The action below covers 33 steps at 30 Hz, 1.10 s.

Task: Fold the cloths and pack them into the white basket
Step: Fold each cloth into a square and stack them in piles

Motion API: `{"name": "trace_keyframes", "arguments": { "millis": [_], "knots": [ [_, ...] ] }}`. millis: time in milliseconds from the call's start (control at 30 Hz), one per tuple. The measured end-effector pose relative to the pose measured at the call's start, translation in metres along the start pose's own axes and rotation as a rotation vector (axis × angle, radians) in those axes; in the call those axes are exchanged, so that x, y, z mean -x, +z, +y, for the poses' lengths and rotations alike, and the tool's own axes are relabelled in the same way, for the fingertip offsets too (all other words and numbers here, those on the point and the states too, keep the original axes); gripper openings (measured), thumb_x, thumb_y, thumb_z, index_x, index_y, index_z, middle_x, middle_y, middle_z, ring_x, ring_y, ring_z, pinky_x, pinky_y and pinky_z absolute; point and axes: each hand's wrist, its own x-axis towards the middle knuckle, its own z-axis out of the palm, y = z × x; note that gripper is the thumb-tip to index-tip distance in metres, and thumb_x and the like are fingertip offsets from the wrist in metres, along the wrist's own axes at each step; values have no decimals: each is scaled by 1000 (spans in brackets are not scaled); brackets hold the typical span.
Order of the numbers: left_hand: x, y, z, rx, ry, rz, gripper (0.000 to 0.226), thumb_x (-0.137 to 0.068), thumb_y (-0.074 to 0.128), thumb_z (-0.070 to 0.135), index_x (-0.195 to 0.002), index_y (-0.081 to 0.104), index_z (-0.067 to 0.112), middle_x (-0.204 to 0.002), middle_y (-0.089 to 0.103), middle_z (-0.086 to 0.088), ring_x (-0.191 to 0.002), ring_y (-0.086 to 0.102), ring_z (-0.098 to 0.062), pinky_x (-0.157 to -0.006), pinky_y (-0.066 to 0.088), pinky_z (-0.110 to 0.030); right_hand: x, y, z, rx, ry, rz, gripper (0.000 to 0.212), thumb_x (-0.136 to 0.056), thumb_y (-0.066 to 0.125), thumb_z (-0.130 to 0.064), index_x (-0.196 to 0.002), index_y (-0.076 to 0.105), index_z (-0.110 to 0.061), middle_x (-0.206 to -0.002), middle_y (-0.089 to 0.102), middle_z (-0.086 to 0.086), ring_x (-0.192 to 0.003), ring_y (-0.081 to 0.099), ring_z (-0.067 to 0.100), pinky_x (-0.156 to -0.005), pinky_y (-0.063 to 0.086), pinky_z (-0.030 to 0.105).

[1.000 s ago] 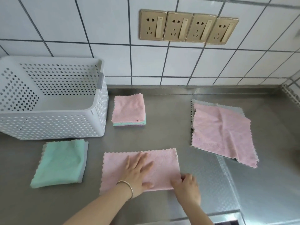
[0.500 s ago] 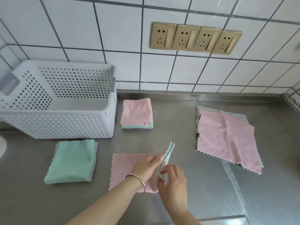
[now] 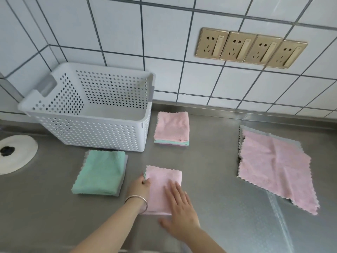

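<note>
right hand [image 3: 179,207] flat, fingers straight on folded pink cloth [image 3: 164,187], left hand [image 3: 139,187] pinching its left edge, green cloth [image 3: 100,172] just beside, white basket [image 3: 91,128] behind, bare steel counter [image 3: 209,179] to the right

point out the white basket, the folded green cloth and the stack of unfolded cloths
white basket [image 3: 94,132]: head view, on its perforated front wall
folded green cloth [image 3: 101,171]: head view, middle of its top face
stack of unfolded cloths [image 3: 273,167]: head view, centre of the pink top cloth
</note>
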Motion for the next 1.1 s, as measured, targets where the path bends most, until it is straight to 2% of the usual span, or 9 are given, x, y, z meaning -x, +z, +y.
{"name": "trace_keyframes", "arguments": {
  "millis": [133,333,500,567,633,733,933,1000,1100],
  "knots": [
    [-1,3,-5,-106,-23,46,21,-88,48,21,-97,61,8,-99,66,-21,-93,61,-37,-74,47,-34,-3,4,2,41,-4,-45,105,-49,45,-64,-143,32,-21,-158,-10,0,-146,-10,16,-104,21,37],
    [0,4,-4,-200,-43,106,26,-91,45,19,-110,53,4,-114,61,-22,-105,57,-38,-83,45,-36,-5,2,-4,69,-5,-75,90,-53,48,-59,-133,46,-18,-144,41,0,-146,-8,16,-110,10,33],
    [-1,2,-7,-266,-3,115,18,-90,46,23,-97,51,6,-107,63,-23,-99,59,-38,-77,46,-37,-7,9,-3,30,-1,-140,93,-52,46,-64,-133,44,-19,-151,35,-1,-146,-8,17,-107,17,35],
    [1,0,-10,-324,22,150,24,-89,49,30,-100,51,9,-108,63,-17,-99,60,-36,-76,47,-37,-8,11,-2,35,-23,-114,92,-54,45,-68,-133,42,-21,-155,25,-2,-145,5,17,-109,9,34],
    [4,-1,-16,-347,34,218,32,-86,53,37,-105,51,12,-113,59,-12,-104,58,-32,-78,47,-37,-9,7,-4,-1,4,-44,77,-61,44,-64,-127,44,-24,-138,49,-5,-132,36,18,-106,22,27],
    [9,3,-24,-298,-5,253,44,-79,60,45,-108,53,13,-118,50,-11,-109,53,-31,-84,45,-37,-12,-6,-5,-199,196,77,49,-70,51,-41,-115,47,-22,-106,63,-3,-90,62,16,-79,52,23],
    [5,6,-22,-496,16,243,51,-80,57,51,-110,58,11,-121,48,-11,-115,45,-28,-93,41,-35,-31,-27,-3,-705,758,-195,17,-86,51,-26,-99,54,-14,-94,56,1,-87,52,20,-72,39,27],
    [9,4,-17,-396,20,205,40,-82,57,43,-105,57,10,-114,56,-12,-108,52,-31,-86,44,-35,-34,-29,-1,-769,799,-255,16,-86,50,-27,-76,53,-14,-78,55,1,-79,52,21,-68,39,26],
    [21,-12,-5,-50,0,147,24,-83,58,31,-94,53,11,-103,64,-16,-96,59,-35,-75,44,-34,-37,-37,-4,-940,829,-280,18,-84,51,-25,-83,58,-8,-85,57,6,-79,53,23,-70,43,31]
  ]
}}
